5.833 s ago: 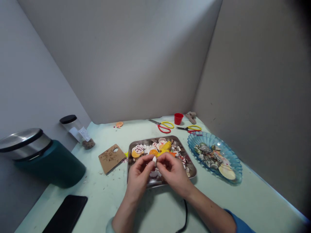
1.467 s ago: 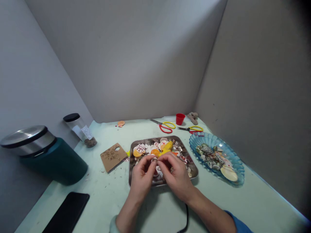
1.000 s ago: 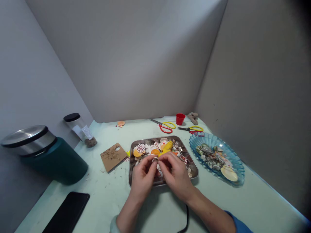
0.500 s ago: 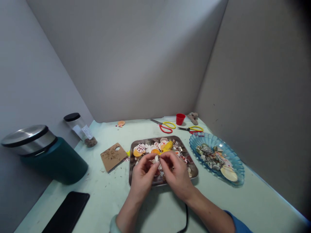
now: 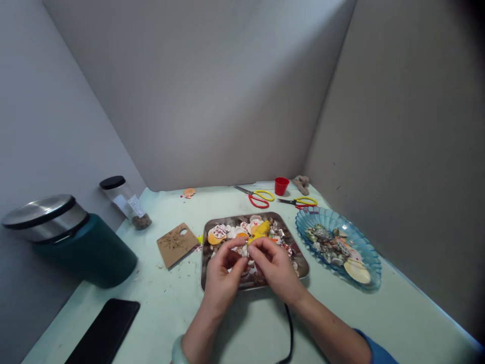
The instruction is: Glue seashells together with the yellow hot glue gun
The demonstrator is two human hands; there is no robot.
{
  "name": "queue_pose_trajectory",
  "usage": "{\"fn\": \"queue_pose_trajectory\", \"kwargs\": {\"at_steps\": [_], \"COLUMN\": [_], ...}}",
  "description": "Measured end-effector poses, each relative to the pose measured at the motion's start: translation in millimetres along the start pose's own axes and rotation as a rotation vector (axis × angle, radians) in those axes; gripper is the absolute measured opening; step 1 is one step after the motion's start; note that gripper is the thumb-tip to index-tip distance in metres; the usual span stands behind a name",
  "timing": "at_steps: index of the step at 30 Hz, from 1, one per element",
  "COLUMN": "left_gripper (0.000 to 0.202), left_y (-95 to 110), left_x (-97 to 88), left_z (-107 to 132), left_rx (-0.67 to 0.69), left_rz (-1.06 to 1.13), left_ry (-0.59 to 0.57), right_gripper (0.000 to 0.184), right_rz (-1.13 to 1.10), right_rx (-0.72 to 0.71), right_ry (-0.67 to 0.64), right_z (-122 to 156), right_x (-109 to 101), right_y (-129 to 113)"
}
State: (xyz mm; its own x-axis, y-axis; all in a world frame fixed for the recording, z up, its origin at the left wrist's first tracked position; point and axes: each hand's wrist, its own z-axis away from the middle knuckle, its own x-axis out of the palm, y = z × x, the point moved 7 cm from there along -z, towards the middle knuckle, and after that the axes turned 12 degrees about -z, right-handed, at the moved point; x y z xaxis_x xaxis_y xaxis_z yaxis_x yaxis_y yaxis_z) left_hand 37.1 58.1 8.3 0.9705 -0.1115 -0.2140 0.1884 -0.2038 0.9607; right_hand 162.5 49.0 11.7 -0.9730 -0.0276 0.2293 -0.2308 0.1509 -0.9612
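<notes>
Over a metal tray [image 5: 302,264] of shells, my left hand [image 5: 223,270] pinches a small whitish shell [image 5: 245,250] between thumb and fingers. My right hand [image 5: 276,268] meets it from the other side, its thumb and forefinger closed on the same little piece. Fingers cover much of it, so its exact form is hard to make out. Just beyond the fingertips, a yellow piece [image 5: 261,229] lies among white, orange and red-speckled shells [image 5: 219,231] in the tray.
A blue scalloped dish [image 5: 364,242] of shells stands right. Behind are scissors [image 5: 252,193], pliers-like cutters [image 5: 297,202] and a red cup [image 5: 281,186]. Leftward are a small brown board [image 5: 176,246], a jar [image 5: 127,202], a teal flask [image 5: 91,253] and a black phone-like slab [image 5: 106,331].
Both hands stay over the tray with small finger shifts. The whitish piece has turned slightly between the fingertips, and the black cord below the tray shows a little more.
</notes>
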Motion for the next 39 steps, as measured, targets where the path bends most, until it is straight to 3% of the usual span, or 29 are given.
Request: {"fn": "queue_pose_trajectory", "kwargs": {"at_steps": [8,14,22,39], "left_gripper": [0.039,0.038,0.037,0.035], "left_y": [-4.1,-2.6,-1.6,-3.5], "left_x": [4.1,1.2,-1.2,-2.9], "left_z": [2.5,1.7,-0.8,-1.3], "left_rx": [-0.044,-0.088,-0.093,-0.128], "left_rz": [0.066,0.155,0.106,0.107], "left_ry": [-0.065,-0.022,0.009,0.035], "right_gripper": [0.019,0.012,0.010,0.011], "right_rz": [-0.050,0.047,0.230,0.262], "right_rx": [0.008,-0.083,-0.172,-0.205], "right_ry": [0.017,-0.009,0.000,0.003], "right_z": [0.5,2.5,4.5,3.9], "right_x": [0.2,4.2,1.5,1.5], "right_y": [0.4,-8.6,-12.5,-14.6]}}
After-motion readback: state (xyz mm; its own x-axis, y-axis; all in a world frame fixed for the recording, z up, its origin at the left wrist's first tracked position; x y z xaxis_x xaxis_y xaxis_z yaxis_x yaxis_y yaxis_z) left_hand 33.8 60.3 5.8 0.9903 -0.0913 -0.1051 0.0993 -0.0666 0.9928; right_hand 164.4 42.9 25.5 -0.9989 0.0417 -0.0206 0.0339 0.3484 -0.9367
